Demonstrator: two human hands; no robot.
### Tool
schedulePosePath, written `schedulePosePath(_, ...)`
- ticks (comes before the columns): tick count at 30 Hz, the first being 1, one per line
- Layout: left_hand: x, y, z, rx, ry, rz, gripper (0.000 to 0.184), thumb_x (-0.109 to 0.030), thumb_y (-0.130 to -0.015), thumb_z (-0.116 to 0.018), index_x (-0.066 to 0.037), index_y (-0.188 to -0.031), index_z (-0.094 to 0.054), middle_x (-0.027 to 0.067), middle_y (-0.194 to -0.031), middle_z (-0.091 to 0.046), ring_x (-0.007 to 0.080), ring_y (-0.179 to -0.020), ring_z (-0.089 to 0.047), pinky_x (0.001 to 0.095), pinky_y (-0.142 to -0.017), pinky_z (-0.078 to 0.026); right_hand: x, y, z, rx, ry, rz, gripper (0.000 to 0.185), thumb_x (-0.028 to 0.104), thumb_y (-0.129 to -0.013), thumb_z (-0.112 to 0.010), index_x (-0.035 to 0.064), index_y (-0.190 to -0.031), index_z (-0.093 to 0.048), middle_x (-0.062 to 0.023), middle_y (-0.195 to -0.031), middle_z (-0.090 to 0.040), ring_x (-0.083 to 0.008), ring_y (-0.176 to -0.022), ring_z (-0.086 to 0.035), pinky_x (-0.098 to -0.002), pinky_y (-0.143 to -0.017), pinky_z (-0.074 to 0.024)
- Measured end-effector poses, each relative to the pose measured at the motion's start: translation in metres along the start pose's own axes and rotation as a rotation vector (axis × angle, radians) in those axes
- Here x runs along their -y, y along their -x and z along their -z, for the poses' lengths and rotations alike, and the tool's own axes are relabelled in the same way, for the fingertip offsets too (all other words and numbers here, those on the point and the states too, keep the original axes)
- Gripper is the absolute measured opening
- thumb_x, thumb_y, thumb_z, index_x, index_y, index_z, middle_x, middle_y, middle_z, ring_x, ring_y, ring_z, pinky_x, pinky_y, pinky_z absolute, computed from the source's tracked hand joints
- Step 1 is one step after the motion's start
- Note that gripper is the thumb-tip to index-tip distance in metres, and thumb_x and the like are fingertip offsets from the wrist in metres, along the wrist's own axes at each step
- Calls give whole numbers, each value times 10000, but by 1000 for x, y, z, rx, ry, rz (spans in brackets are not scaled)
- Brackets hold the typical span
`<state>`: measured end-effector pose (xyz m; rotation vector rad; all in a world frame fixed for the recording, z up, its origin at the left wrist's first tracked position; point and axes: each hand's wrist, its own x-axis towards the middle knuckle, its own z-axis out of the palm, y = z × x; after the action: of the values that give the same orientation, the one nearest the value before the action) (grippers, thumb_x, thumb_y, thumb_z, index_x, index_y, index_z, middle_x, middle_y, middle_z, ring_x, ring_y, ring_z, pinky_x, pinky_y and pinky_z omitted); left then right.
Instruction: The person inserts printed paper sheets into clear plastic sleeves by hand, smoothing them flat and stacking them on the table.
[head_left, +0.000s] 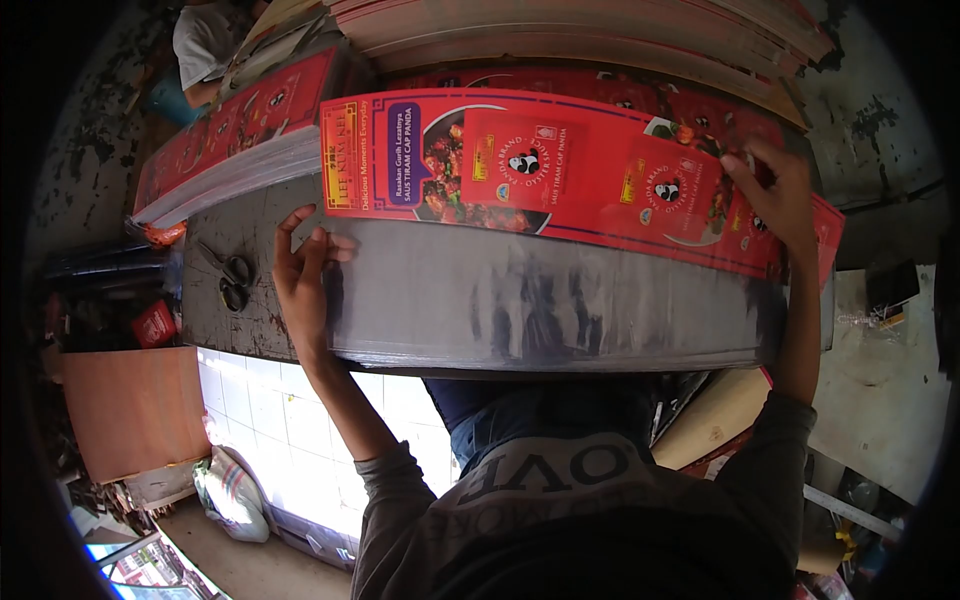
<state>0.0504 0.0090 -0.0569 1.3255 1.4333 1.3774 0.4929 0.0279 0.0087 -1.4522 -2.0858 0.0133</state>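
A long red printed sheet [590, 200] with panda pictures and food bowls lies slantwise over a thick stack of clear plastic sheets [430, 290]. My right hand [768, 195] is at the sheet's right part, thumb and finger closed at its upper edge. Beside the left end of the plastic stack is my left hand [305, 260], its fingers bent but apart, with nothing visible in them. More red printed sheets [650, 95] lie behind, partly covered by the front one.
Left of the plastic, another pile of red prints [240, 130] stands on the worn table [210, 290]. Black scissors [233, 280] lie near my left hand. Tall cardboard stacks [580, 35] rise at the back. Another person's light shirt [203, 45] shows at top left.
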Motion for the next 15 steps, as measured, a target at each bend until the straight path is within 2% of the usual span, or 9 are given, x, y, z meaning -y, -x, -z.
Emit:
schedulePosePath(2,0,0,0,12,-1,-2,290,-118,-901,-483,-14,-1170,-456,54,-738,-604,81,-678,-530,205,-650,-394,0,0,0,-16,-15,29,268,216,-769,-668,6,-684,-524,-78,-566,-477,-162,-501,-436,-271,-503,-370)
schedulePosePath(4,0,0,1,21,-4,-4,289,-120,-902,-482,-14,-1169,-456,53,-739,-604,80,-680,-530,206,-651,-395,2,1,1,-13,-81,-39,264,199,-769,-665,-4,-686,-518,-79,-560,-465,-153,-503,-429,-269,-506,-368)
schedulePosePath(6,1,-1,2,24,-7,-22,295,-112,-904,-479,17,-1166,-440,98,-741,-645,118,-672,-589,231,-668,-435,4,0,2,-2,-51,-35,265,198,-769,-666,-4,-684,-517,-77,-558,-464,-148,-504,-430,-269,-505,-368)
schedulePosePath(15,1,0,1,26,-29,-30,290,-105,-907,-469,19,-1167,-438,91,-743,-645,115,-674,-587,229,-669,-427,1,1,3,19,-7,-3,274,211,-763,-670,4,-670,-515,-73,-568,-467,-163,-504,-435,-282,-501,-364)
